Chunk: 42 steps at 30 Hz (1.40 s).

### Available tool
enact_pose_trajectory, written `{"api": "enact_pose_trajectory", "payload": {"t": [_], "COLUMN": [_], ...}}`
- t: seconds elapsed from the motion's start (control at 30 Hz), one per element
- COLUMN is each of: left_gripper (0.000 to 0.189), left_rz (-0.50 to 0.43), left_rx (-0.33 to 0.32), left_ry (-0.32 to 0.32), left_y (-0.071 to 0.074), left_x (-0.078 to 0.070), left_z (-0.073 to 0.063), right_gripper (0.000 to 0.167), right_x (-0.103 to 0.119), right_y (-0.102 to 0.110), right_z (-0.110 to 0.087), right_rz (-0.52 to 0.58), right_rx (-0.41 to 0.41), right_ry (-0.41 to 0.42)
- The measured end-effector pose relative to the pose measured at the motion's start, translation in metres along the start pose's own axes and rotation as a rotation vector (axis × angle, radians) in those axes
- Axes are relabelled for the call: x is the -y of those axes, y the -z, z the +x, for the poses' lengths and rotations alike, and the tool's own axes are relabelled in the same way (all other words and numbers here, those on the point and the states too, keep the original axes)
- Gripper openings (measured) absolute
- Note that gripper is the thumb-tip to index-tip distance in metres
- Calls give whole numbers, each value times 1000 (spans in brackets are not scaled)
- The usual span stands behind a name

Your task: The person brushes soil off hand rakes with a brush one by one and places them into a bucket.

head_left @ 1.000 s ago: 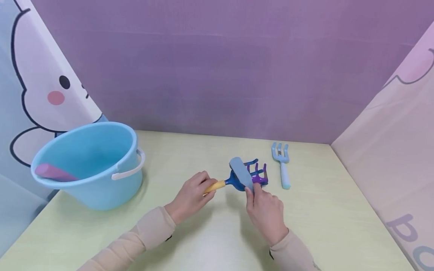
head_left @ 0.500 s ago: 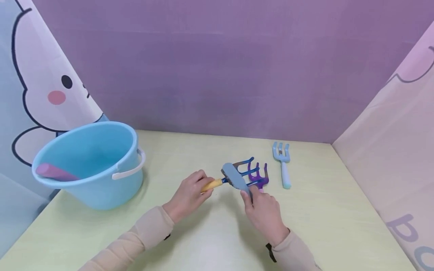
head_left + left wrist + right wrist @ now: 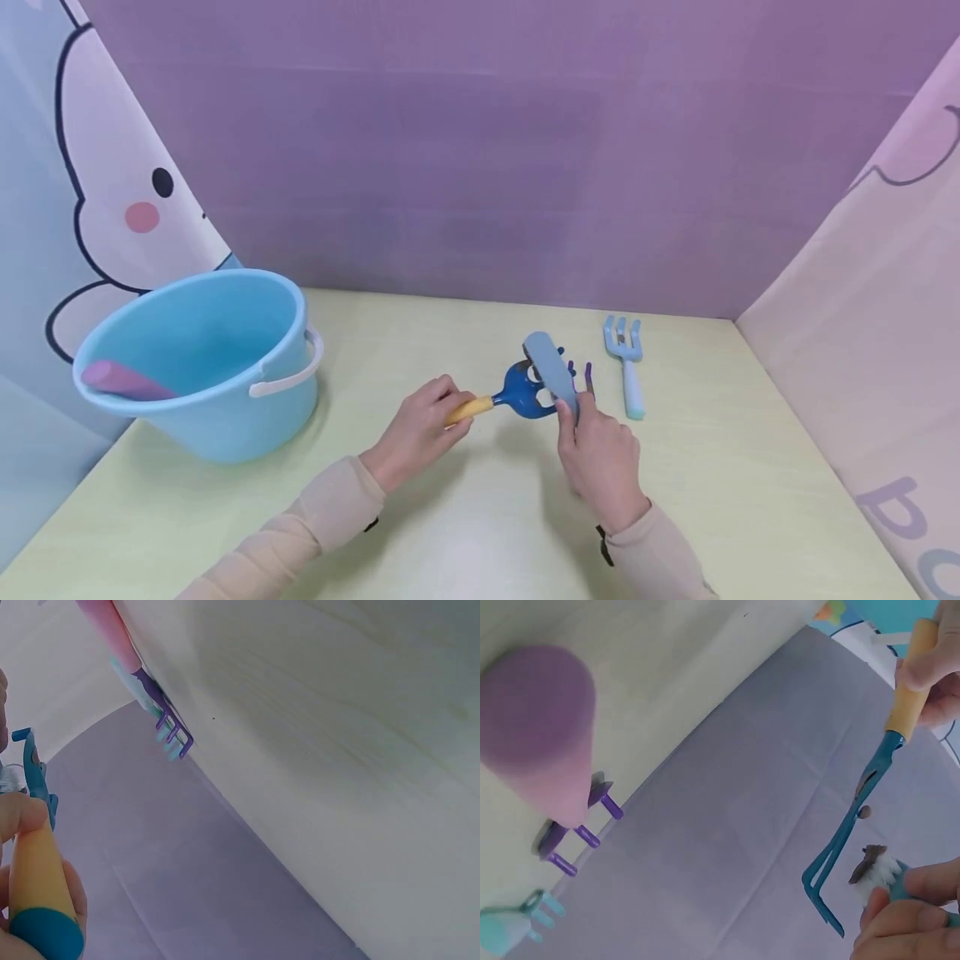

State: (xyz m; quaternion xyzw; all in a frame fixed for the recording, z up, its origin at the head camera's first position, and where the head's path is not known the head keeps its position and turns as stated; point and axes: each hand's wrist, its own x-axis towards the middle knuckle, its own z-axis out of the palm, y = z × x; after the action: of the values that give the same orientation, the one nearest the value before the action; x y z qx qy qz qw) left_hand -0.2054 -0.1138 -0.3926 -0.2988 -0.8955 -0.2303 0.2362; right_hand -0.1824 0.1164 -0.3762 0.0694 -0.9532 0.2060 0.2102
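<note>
My left hand point(image 3: 420, 433) grips the yellow handle of a blue hand rake point(image 3: 516, 392), held above the table with its tines pointing right. Brown dirt marks show on the rake's metal in the right wrist view. My right hand point(image 3: 600, 462) pinches a blue-grey brush point(image 3: 551, 364), which lies across the rake head in the head view and hides part of the tines. White bristles point(image 3: 883, 874) with a brown, dirty end face the rake in the right wrist view; a small gap shows between them there. Behind the brush lies a purple rake point(image 3: 589, 377) with a pink handle point(image 3: 547, 727).
A light blue hand rake point(image 3: 632, 387) lies at the back right of the table point(image 3: 720, 467). At the left stands a blue bucket point(image 3: 232, 433) with a white handle point(image 3: 288, 382); a pink-purple rod-like thing point(image 3: 123, 381) leans inside it. Purple cloth point(image 3: 450, 167) rises behind the table.
The brush has shifted left along the blue rake, then back right toward its tines. The blue rake has turned in my left hand, so its broad face shows more now. Other tools stay put.
</note>
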Motion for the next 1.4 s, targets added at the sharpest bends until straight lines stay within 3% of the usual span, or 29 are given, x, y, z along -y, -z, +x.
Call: {"api": "enact_pose_trajectory", "payload": {"t": [0.13, 0.27, 0.43, 1.07, 1.4], "left_gripper": [22, 21, 19, 21, 21], "left_rz": [15, 77, 138, 132, 128], "left_rx": [-18, -43, -84, -119, -107], "left_ry": [-32, -103, -164, -159, -140], "left_y": [0, 1, 2, 3, 3], "left_x": [-1, -2, -3, 1, 2], "left_z": [0, 0, -1, -9, -12], "right_gripper": [31, 30, 26, 22, 21], "right_x": [1, 4, 8, 19, 20], "right_y": [-1, -1, -1, -9, -4], "right_z": [1, 1, 2, -5, -3], "right_rz": [-43, -62, -61, 12, 199], "right_rx": [11, 36, 10, 55, 227], "right_ry": [2, -1, 38, 104, 15]}}
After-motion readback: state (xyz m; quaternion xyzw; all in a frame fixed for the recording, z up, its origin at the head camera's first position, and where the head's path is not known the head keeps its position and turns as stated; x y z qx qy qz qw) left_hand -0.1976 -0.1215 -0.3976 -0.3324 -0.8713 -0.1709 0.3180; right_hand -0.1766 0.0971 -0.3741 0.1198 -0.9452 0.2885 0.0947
